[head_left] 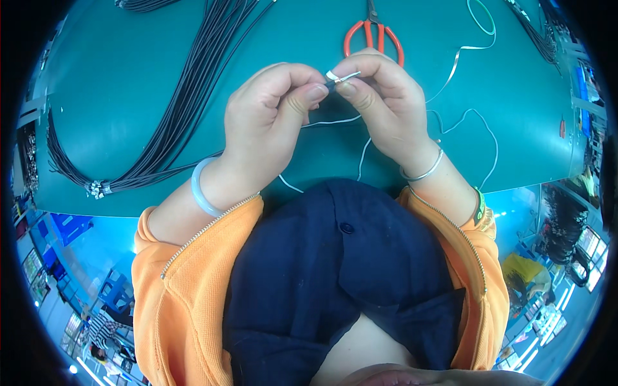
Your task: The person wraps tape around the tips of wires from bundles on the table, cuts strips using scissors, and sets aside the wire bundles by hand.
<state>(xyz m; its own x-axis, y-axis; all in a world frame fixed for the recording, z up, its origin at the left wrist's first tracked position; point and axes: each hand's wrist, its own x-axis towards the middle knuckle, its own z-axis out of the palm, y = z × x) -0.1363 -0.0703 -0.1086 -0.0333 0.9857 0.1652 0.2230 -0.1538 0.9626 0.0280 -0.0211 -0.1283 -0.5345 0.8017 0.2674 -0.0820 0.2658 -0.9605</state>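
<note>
Over the green desk (109, 77), I see the left hand (267, 109) and right hand (389, 100) pinching a pale-tipped dark cable (331, 84).

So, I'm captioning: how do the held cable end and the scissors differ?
The cable end is pinched by the left hand and the right hand; the scissors lie on the table. The cable end is smaller than the scissors. The cable end is dark and whitish, the scissors' handles red.

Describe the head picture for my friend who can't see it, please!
The left hand holds a dark cable; right hand pinches pale wire at its end. Beneath is a green table with black cables and orange-handled scissors.
</note>
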